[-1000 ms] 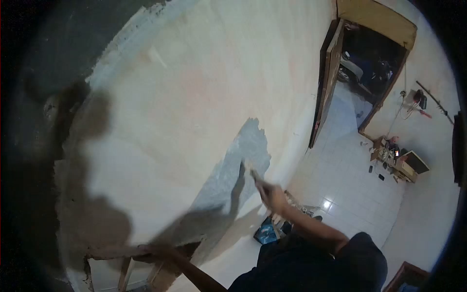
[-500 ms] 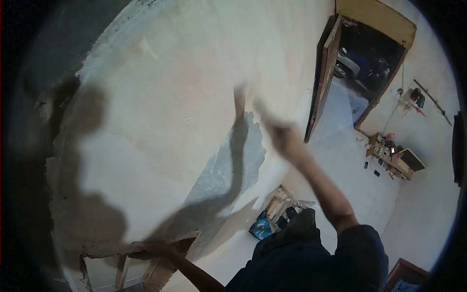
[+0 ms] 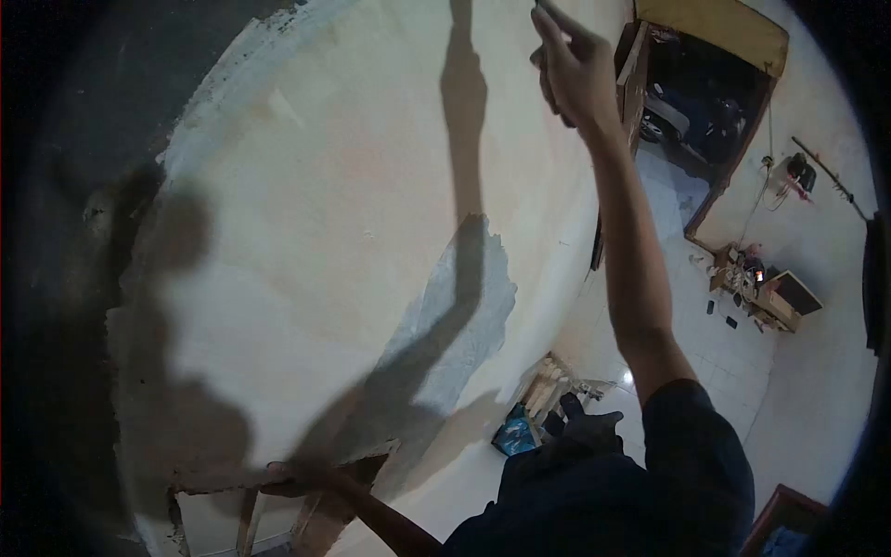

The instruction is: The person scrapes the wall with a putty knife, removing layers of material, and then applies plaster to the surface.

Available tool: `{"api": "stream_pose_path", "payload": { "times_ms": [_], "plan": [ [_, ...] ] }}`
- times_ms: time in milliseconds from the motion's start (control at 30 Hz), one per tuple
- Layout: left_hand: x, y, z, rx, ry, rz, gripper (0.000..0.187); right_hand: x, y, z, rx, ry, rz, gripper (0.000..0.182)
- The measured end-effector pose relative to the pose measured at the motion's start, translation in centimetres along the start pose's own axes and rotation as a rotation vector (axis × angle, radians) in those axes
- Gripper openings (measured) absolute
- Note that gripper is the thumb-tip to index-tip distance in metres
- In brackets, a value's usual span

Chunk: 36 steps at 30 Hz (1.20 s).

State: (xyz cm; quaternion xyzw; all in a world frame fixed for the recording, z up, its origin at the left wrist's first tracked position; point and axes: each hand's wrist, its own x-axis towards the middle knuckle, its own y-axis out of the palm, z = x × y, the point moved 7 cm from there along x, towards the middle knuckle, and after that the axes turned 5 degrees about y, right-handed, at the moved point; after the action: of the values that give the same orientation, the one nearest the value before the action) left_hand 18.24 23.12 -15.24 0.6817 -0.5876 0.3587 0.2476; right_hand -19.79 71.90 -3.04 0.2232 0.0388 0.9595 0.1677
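My right hand [image 3: 575,79] is raised high against the cream wall [image 3: 353,186], fingers closed around a thin tool, a scraper or putty knife [image 3: 548,11], whose tip reaches the frame's top edge. A grey patch [image 3: 464,306] where the coat is off lies well below it on the wall. My left hand [image 3: 292,475] is low at the bottom left, gripping the rough edge of a wooden frame opening [image 3: 278,506] in the wall. My arm's shadow runs up the wall.
An open doorway [image 3: 705,121] with a wooden door leaf is to the right. White tiled floor [image 3: 687,316] lies below, with a wooden pallet and blue bag [image 3: 529,418] by the wall and a small cluttered table [image 3: 761,288] further right.
My right hand has swept upward along the wall, from the grey patch to near the top of the frame. My left hand has stayed on the opening's edge.
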Motion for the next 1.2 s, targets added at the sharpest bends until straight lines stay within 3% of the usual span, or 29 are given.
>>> {"api": "stream_pose_path", "payload": {
  "times_ms": [67, 167, 200, 233, 267, 300, 333, 367, 433, 467, 500, 533, 567, 600, 633, 667, 700, 733, 767, 833, 900, 933, 967, 1000, 1033, 1067, 1100, 1133, 1200],
  "plan": [
    [-0.7, -0.3, -1.0, 0.156, -0.027, -0.071, 0.08, -0.5, 0.2, 1.0, 0.03, 0.008, 0.057, 0.039],
    [-0.8, 0.3, -3.7, -0.019, 0.045, -0.109, 0.07, -6.2, 0.1, -8.5, -0.119, 0.112, 0.048, 0.031],
    [-0.9, -0.1, -2.0, -0.02, 0.035, -0.104, 0.07, -11.0, 1.8, -10.8, -0.215, 0.004, 0.191, 0.032],
    [-0.5, -0.6, 0.9, 0.042, 0.069, -0.053, 0.071, -19.2, 3.3, -21.1, -0.384, -0.37, 0.213, 0.035],
    [-0.3, -0.7, 2.4, 0.103, 0.107, -0.004, 0.072, -26.5, 4.2, -21.7, -0.678, 0.211, 0.771, 0.037],
    [-0.4, -0.8, 2.0, 0.106, 0.109, -0.002, 0.072, -32.8, 2.8, -22.2, -0.431, 0.38, 0.811, 0.04],
    [-0.3, -0.7, 1.5, 0.041, 0.049, -0.023, 0.071, -37.9, 1.9, -23.9, -0.474, 0.606, 0.981, 0.042],
    [-0.4, -0.6, 1.4, -0.018, -0.013, -0.039, 0.07, -37.7, 1.6, -19.5, -0.215, 0.29, 0.658, 0.037],
    [-0.2, -0.1, 0.3, 0.031, 0.01, -0.036, 0.071, -36.5, 1.4, -21.3, -0.345, 0.425, 0.676, 0.032],
    [-0.2, -0.4, 0.0, 0.07, 0.026, -0.037, 0.072, -32.2, 2.2, -21.8, -0.373, 0.121, 0.449, 0.029],
    [-0.3, -0.7, 0.9, 0.082, 0.024, -0.019, 0.072, -27.1, 2.9, -23.3, -0.259, 0.486, 0.436, 0.027],
    [-0.2, -0.9, 2.2, 0.169, 0.089, -0.037, 0.074, -21.2, 2.6, -26.1, -0.275, 0.27, 0.232, 0.029],
    [-0.1, -1.1, 2.6, 0.243, 0.158, -0.065, 0.076, -14.4, 1.8, -20.7, -0.266, 0.576, 0.189, 0.032],
    [-0.2, -0.9, 1.3, 0.239, 0.162, -0.067, 0.076, -9.4, 0.8, -15.2, -0.009, 0.378, 0.033, 0.035],
    [-0.4, -0.4, -0.9, 0.17, 0.117, -0.053, 0.079, -5.4, -0.3, -13.9, 0.028, 0.138, -0.083, 0.037],
    [-0.6, 0.0, -3.1, 0.102, 0.073, -0.038, 0.081, -3.6, -1.2, -10.0, 0.078, 0.213, -0.064, 0.039],
    [-0.6, 0.2, -3.8, 0.036, 0.026, -0.022, 0.084, -2.3, -2.2, -7.9, 0.168, 0.003, -0.141, 0.041],
    [-0.4, 0.1, -3.4, 0.041, 0.026, -0.022, 0.084, -2.4, -2.6, -4.6, 0.041, 0.092, -0.157, 0.038],
    [-0.3, 0.0, -2.7, 0.041, 0.011, -0.036, 0.084, -2.2, -2.9, -4.6, 0.167, -0.003, -0.134, 0.039],
    [-0.1, -0.4, 0.3, 0.043, -0.012, -0.055, 0.084, -3.8, -3.0, -7.0, 0.172, 0.011, -0.051, 0.04],
    [0.4, -0.9, 2.4, 0.156, 0.183, -0.026, 0.083, -8.5, -1.2, -11.1, -0.041, 0.231, 0.075, 0.038],
    [0.2, -1.0, 2.9, 0.154, 0.182, -0.025, 0.083, -12.1, 0.3, -17.9, -0.281, 0.175, 0.206, 0.038],
    [0.0, -1.1, 2.1, 0.149, 0.049, -0.053, 0.083, -17.8, 2.2, -20.0, -0.405, -0.276, 0.273, 0.036],
    [-0.1, -1.1, 2.0, 0.143, -0.081, -0.081, 0.082, -23.6, 3.1, -22.5, -0.12, 0.116, 0.404, 0.036],
    [0.2, -1.1, 2.4, 0.137, -0.077, -0.08, 0.082, -28.6, 2.8, -22.0, -0.29, 0.43, 0.644, 0.037],
    [0.7, -1.0, 2.1, 0.17, 0.078, -0.035, 0.078, -32.8, 2.2, -22.0, -0.427, 0.436, 0.782, 0.037],
    [0.8, -0.7, 1.5, 0.206, 0.232, 0.008, 0.075, -36.6, 1.5, -22.8, -0.201, 0.458, 0.7, 0.035],
    [0.3, -0.3, 0.2, 0.207, 0.233, 0.003, 0.075, -36.6, 1.6, -23.4, -0.188, 0.425, 0.668, 0.036],
    [-0.9, 0.3, -1.8, -0.006, -0.035, -0.047, 0.074, -32.6, 2.4, -22.9, -0.079, 0.451, 0.56, 0.037]
  ]
}}
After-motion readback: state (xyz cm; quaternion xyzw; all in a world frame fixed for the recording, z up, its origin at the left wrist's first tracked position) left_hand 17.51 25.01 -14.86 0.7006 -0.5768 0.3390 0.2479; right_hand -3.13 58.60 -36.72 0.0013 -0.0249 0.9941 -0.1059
